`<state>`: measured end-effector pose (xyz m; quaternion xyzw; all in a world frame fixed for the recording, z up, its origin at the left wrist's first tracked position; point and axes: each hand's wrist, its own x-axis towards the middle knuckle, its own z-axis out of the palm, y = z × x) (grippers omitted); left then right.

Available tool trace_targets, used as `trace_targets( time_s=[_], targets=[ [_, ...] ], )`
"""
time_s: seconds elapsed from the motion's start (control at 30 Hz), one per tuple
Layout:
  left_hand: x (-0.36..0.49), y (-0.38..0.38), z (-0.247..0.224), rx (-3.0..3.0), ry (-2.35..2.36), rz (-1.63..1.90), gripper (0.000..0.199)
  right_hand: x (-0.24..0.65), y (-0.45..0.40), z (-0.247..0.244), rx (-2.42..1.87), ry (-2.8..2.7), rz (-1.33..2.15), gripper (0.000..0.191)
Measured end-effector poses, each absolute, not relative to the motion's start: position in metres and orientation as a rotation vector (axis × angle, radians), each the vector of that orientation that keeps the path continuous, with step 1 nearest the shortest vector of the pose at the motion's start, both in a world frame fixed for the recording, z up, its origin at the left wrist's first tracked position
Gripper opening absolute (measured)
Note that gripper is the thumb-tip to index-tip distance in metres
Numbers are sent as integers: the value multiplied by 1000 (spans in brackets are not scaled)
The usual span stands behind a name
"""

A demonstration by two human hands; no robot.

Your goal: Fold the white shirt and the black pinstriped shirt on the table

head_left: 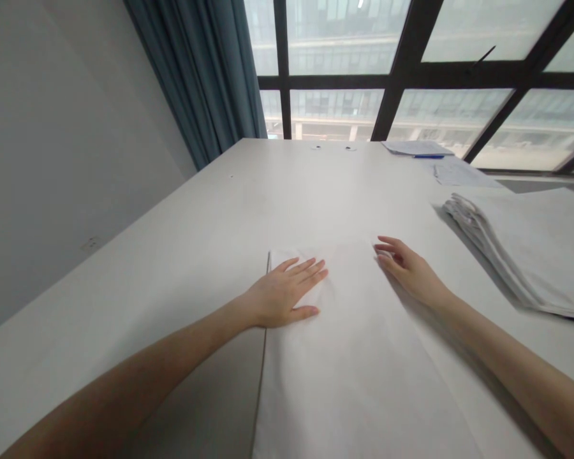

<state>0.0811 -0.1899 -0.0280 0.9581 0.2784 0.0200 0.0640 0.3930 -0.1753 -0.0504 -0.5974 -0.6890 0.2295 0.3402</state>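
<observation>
A long white cloth (pixel 349 370) lies folded and flat on the white table, running from the near edge of view up to the middle. Across its upper left part rests my left hand (pixel 287 293), palm down with the fingers spread. My right hand (pixel 409 268) is beside the cloth's upper right corner, its fingers partly curled and slightly apart. Nothing shows between those fingers. Whether the right fingertips touch the cloth's edge I cannot tell.
A stack of folded white cloths (pixel 530 248) lies on the right of the table (pixel 306 191). Papers (pixel 418 148) and a blue pen (pixel 429 156) sit at the far right corner. A blue curtain (pixel 205 76) and windows stand behind; a wall is on the left.
</observation>
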Motion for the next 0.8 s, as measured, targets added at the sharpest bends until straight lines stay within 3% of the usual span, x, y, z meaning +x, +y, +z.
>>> trace_targets(
  time_s=[0.2,0.37,0.5,0.8],
  targets=[
    [77,-185,-34,2779,820,320,53,384,-183,-40,-1348,-1570,969,53],
    [74,-172,-46,2514,1260,752,43,382,-184,-32,-1387,-1256,1162,59],
    [71,-161,-57,2335,1538,795,46,381,-184,-25,-1309,-1121,1376,52],
    [67,-150,-58,1954,1355,1146,61,369,-188,-19,-1074,-1069,1291,64]
  ],
)
